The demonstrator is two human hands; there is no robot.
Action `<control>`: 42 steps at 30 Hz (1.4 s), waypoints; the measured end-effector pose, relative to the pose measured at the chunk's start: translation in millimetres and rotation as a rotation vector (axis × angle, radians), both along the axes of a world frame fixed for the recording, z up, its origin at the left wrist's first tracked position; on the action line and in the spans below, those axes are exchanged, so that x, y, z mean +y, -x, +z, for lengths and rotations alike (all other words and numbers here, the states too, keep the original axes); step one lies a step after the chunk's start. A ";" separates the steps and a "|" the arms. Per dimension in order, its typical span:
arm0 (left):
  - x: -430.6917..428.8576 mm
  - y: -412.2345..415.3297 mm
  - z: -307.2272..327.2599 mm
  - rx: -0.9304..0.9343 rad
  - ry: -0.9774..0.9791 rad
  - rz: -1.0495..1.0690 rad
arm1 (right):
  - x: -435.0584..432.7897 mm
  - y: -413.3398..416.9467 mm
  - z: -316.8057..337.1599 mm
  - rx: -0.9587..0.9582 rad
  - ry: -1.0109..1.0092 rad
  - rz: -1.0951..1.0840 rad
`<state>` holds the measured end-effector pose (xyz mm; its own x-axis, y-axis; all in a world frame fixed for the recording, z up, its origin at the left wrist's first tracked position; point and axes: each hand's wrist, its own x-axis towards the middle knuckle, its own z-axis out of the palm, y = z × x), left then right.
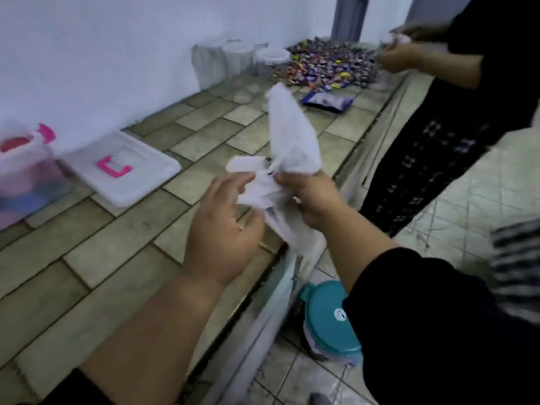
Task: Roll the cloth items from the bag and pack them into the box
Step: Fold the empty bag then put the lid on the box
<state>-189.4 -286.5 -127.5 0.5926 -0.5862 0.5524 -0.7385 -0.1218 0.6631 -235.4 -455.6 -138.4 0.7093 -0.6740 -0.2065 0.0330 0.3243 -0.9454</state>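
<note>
At the tiled counter (pixel 122 247), I work a white cloth (pixel 287 147) above its front edge. Far to the cloth's left stands the clear box (pixel 26 182) with pink clasps, some coloured pieces already inside, and just beside it, nearer the cloth, its lid (pixel 122 168) lies flat with the pink handle up. My left hand (pixel 225 229) hangs just left of the cloth, fingers loosely spread, thumb and forefinger touching a loose white flap but not clamping it. My right hand (pixel 309 197) is closed around the bunched middle of the cloth, one end standing up, the other trailing below the counter edge. Behind the cloth lie wrapped sweets (pixel 330 65) and clear jars (pixel 233 62); to its right a second person (pixel 455 92) works. The bag is not something I can pick out. The risk, as I judge it: the cloth is bunched, not flat, so a roll begun now could come out lumpy, and the hanging tail could drag or slip off the edge.
</note>
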 end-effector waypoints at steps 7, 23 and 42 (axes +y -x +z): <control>-95.0 99.8 -75.7 0.098 -0.263 -0.507 | -128.3 145.8 -101.9 0.013 -0.228 -0.400; -302.6 118.5 -474.9 -0.170 -1.392 -0.592 | -175.5 295.8 -482.0 0.880 -0.204 -0.282; -394.5 124.6 -582.2 -0.418 -1.334 -0.755 | -220.3 304.7 -541.7 0.814 -0.122 -0.497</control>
